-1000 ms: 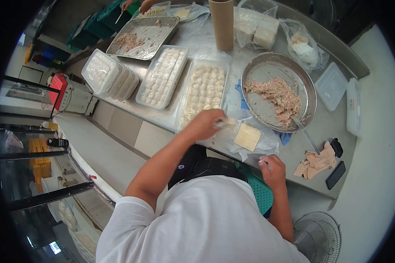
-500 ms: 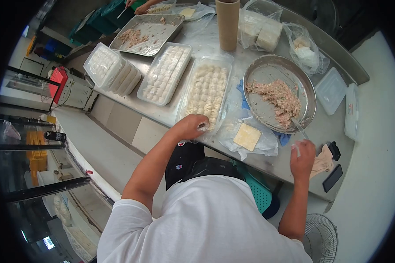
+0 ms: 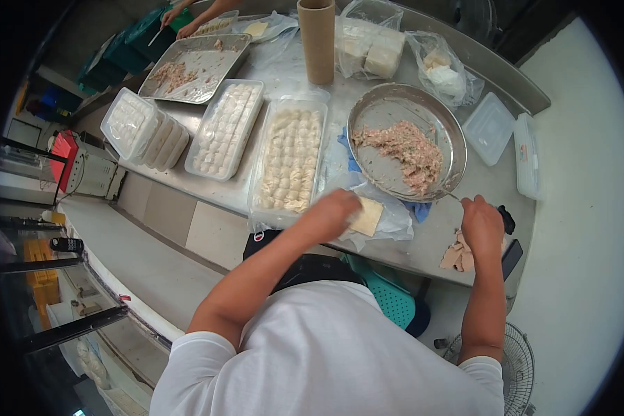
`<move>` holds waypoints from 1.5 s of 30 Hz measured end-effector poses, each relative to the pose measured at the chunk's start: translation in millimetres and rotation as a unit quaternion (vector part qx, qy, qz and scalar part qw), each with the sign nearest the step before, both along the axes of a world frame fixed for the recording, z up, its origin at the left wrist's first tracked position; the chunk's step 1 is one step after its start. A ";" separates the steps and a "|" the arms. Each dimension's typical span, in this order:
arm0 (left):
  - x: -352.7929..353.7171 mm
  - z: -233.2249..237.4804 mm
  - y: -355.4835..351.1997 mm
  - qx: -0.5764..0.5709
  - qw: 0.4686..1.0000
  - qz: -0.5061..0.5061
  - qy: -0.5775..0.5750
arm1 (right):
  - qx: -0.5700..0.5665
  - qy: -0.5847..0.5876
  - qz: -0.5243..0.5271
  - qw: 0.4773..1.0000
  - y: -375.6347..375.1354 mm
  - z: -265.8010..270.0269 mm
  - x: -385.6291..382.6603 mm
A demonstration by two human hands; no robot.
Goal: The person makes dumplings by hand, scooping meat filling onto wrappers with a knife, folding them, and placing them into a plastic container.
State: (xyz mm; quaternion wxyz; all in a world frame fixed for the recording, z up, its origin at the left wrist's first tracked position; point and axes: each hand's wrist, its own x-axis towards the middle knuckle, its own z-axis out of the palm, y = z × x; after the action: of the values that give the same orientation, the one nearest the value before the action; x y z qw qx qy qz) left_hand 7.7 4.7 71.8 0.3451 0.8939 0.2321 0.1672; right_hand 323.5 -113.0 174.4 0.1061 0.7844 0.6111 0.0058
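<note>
My left hand, smeared by motion, is at the left edge of a square stack of pale wrappers lying on thin plastic; its fingers are hard to make out. My right hand is closed on the thin handle of a utensil whose far end rests at the rim of a round metal pan. Pink minced filling is heaped inside the pan. Left of the wrappers, a clear container holds rows of pale dumplings.
Another filled container and stacked boxes stand farther left. Behind are a metal tray, a cardboard tube and bagged blocks. A phone lies at right. Another person's hands are at the far left.
My left hand has moved right from the dumpling container to the wrappers. My right hand still holds the utensil, now nearer the pan's rim. The whole view has shifted, with the table farther left.
</note>
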 end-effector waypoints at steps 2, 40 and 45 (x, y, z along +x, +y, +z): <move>28.7 -28.1 -12.3 -0.014 0.998 -0.065 0.008 | -0.024 -0.035 0.001 0.999 5.5 15.1 -12.4; 10.0 -63.7 6.5 -0.629 0.644 0.209 -0.382 | 0.044 0.478 -0.001 0.877 24.5 -56.2 8.2; 13.1 -47.3 4.1 -0.583 0.730 0.184 -0.305 | 0.132 0.531 -0.021 0.837 8.0 -55.5 -12.0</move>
State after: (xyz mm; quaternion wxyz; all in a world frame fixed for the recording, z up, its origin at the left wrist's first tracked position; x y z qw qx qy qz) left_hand 20.8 8.8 24.6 0.8135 0.3576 0.3260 0.3225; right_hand 311.5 -105.0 118.9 -0.3391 0.6861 0.5507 -0.3332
